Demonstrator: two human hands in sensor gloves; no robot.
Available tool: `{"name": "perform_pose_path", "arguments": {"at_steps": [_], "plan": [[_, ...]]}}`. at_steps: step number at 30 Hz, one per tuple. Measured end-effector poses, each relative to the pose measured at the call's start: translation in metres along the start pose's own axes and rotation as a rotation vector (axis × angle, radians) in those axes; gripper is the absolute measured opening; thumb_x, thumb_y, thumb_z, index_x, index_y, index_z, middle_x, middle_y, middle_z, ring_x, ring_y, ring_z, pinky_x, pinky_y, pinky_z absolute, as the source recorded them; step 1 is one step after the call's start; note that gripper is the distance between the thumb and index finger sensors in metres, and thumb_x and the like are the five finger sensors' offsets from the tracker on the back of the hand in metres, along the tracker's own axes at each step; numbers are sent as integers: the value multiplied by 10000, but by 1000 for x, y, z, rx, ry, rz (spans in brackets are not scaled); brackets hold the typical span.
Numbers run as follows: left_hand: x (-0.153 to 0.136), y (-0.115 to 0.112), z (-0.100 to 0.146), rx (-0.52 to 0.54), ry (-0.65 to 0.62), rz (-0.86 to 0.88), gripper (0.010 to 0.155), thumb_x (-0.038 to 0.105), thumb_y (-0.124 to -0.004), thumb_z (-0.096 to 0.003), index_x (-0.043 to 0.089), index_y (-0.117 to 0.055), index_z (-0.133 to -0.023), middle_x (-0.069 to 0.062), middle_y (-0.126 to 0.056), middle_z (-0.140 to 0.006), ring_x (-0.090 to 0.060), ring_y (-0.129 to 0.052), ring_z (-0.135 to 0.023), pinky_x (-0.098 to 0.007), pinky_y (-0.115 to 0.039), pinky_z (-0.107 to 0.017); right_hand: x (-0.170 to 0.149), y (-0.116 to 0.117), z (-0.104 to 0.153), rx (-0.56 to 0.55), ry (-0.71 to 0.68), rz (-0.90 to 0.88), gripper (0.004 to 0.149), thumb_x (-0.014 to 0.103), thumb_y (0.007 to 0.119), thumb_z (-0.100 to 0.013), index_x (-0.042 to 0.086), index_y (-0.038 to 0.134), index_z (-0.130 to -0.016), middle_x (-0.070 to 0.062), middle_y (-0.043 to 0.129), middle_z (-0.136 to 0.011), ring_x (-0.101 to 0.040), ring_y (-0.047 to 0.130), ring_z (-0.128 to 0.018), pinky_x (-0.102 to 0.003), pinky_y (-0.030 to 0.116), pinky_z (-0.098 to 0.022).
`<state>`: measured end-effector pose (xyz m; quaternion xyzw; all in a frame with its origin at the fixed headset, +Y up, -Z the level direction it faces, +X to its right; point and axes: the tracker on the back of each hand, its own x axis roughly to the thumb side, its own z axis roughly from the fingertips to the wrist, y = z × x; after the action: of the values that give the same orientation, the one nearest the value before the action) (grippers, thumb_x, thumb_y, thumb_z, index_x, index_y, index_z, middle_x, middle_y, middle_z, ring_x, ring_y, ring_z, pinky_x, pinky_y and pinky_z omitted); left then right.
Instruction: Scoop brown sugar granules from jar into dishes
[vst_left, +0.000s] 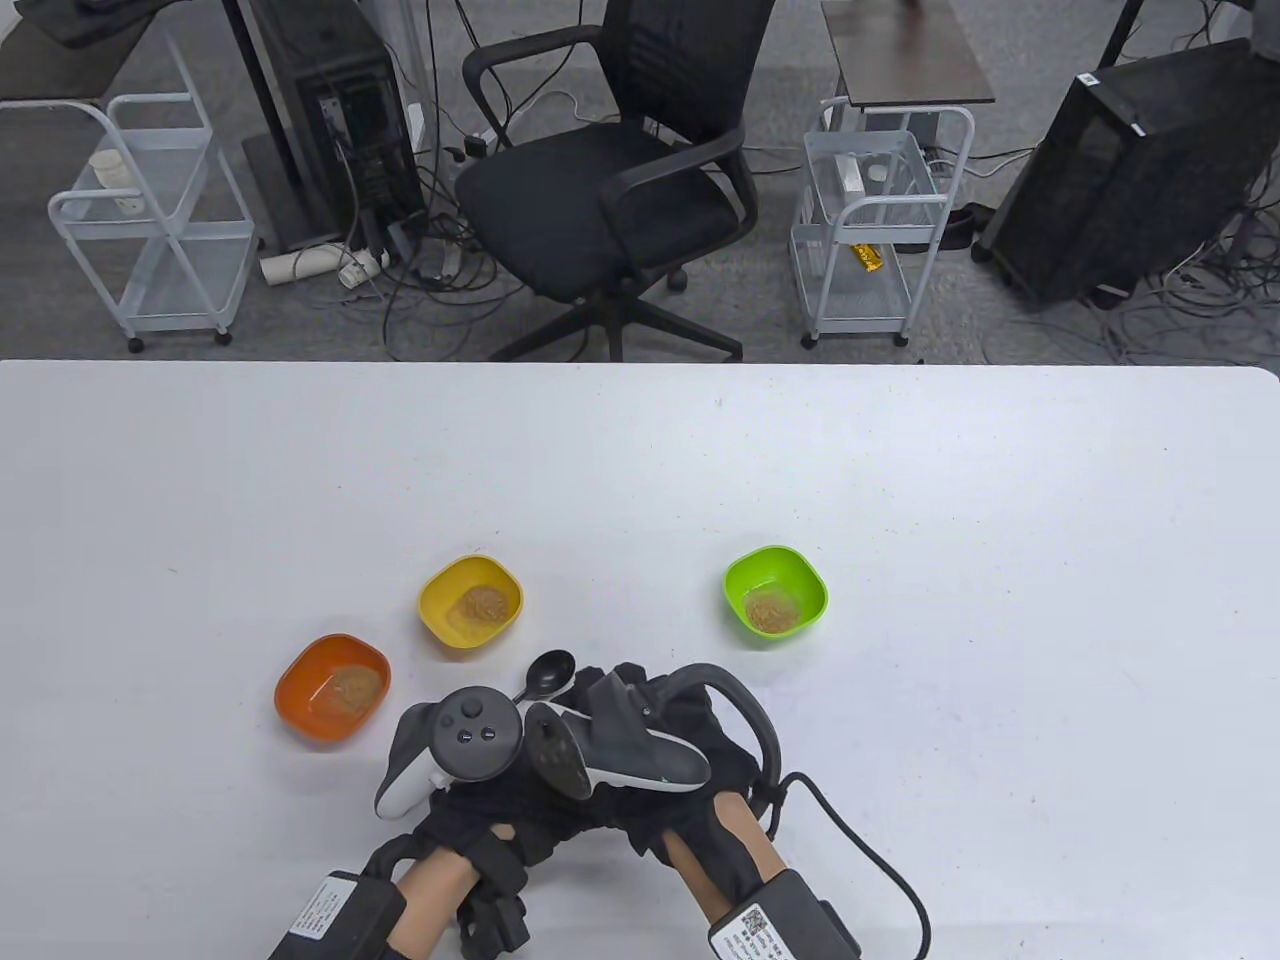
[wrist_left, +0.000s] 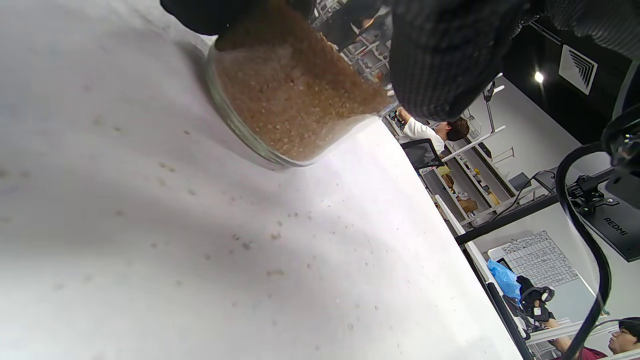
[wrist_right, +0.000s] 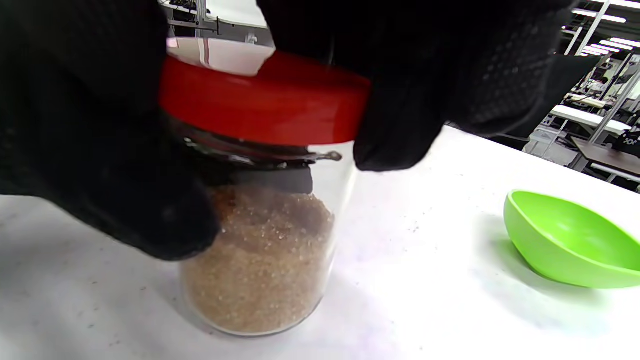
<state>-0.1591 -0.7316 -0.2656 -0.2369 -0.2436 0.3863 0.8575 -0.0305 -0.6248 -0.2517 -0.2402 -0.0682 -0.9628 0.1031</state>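
A glass jar (wrist_right: 260, 260), about half full of brown sugar, stands on the white table (vst_left: 900, 500). A red lid (wrist_right: 265, 107) sits on its mouth. My right hand (vst_left: 690, 740) grips the lid from above, fingers (wrist_right: 400, 100) curled round its rim. My left hand (vst_left: 480, 810) holds the jar body (wrist_left: 290, 105). In the table view both hands hide the jar. A black spoon (vst_left: 550, 672) pokes out beyond them, its handle hidden. The orange dish (vst_left: 300, 715), yellow dish (vst_left: 440, 615) and green dish (vst_left: 800, 580) each hold a small heap of sugar.
Loose sugar grains (wrist_left: 240, 242) are scattered on the table near the jar. The green dish (wrist_right: 565, 245) lies to the right of the jar. Beyond the table's far edge stand an office chair (vst_left: 600, 200) and wire carts (vst_left: 870, 230).
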Motion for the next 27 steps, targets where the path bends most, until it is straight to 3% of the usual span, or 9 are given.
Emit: {"name": "perform_pose_path", "arguments": {"at_steps": [5, 10, 18, 23, 27], "plan": [[7, 1, 6, 14, 5, -64, 1113, 532, -916, -526, 23, -167, -1173, -215, -335, -1251, -466, -485, -1191, -565, -550, -827, -7, 3, 2, 31, 11, -55, 886, 674, 736, -461, 132, 506, -1124, -172, 707, -1116, -336, 986, -718, -565, 801, -635], [27, 18, 30, 78, -3, -397, 1135, 560, -880, -539, -28, -136, -1164, -284, -278, -1238, -541, -393, -1162, -611, -470, -805, -23, 3, 18, -30, 1, -185, 916, 696, 679, -462, 140, 431, -1147, -188, 562, -1204, -481, 794, -953, -673, 655, -719], [39, 49, 72, 140, 147, -787, 1007, 614, -679, -607, 28, -107, -1194, -276, -113, -1256, -550, -194, -1182, -690, -342, -811, -60, 19, 54, -155, 159, -292, 856, 624, 654, -501, 142, 374, -1151, -200, 388, -1244, -578, 483, -1073, -746, 454, -740], [20, 50, 92, 179, 245, -873, 927, 632, -574, -614, 101, -109, -1216, -253, -68, -1273, -531, -125, -1197, -720, -294, -813, -71, 39, 67, -179, 223, -318, 857, 617, 647, -508, 150, 335, -1155, -210, 287, -1252, -590, 336, -1086, -752, 389, -741], [6, 50, 97, 186, 267, -801, 934, 649, -553, -600, 112, -97, -1213, -239, -67, -1278, -515, -117, -1202, -725, -291, -811, -77, 61, 68, -222, 259, -337, 861, 619, 648, -506, 152, 326, -1154, -198, 262, -1252, -566, 292, -1094, -740, 370, -747]]}}
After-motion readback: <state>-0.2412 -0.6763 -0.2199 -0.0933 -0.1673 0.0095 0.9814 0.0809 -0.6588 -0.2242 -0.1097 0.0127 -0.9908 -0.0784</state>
